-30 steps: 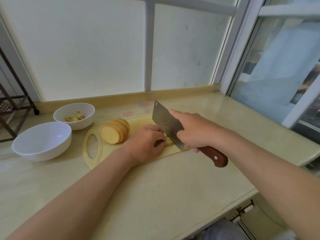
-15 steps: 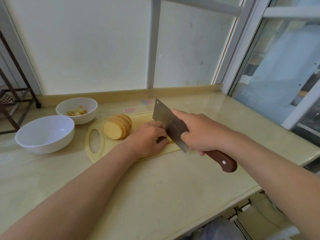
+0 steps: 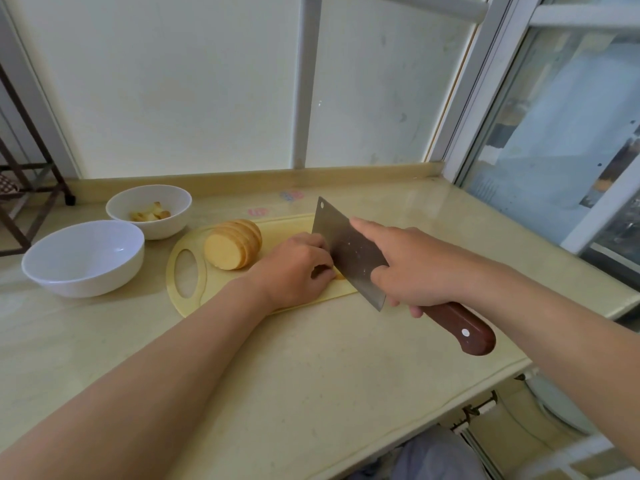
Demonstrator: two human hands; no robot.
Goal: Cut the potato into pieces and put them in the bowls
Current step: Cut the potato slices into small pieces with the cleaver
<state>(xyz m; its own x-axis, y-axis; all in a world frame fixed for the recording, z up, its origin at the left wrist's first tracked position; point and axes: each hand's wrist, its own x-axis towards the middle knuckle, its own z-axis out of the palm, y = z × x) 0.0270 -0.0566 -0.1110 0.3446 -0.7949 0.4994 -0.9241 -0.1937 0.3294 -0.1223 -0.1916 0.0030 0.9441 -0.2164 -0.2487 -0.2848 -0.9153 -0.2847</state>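
Partly done: upper-left bowl (image 3: 173, 224) holds pieces (image 3: 150, 215); slices (image 3: 232, 249) wait at centre. The left hand (image 3: 294, 268) clamps a potato bit (image 3: 338, 276); right hand (image 3: 412, 268) grips the cleaver (image 3: 349, 251).

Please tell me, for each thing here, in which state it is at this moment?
Knife, gripped by right hand, blade edge down beside the left hand.
Potato piece, held down by the left hand, mostly hidden.
Sliced potato, slices leaning together on the board.
Near bowl, empty.
Far bowl, holds a few small pieces.
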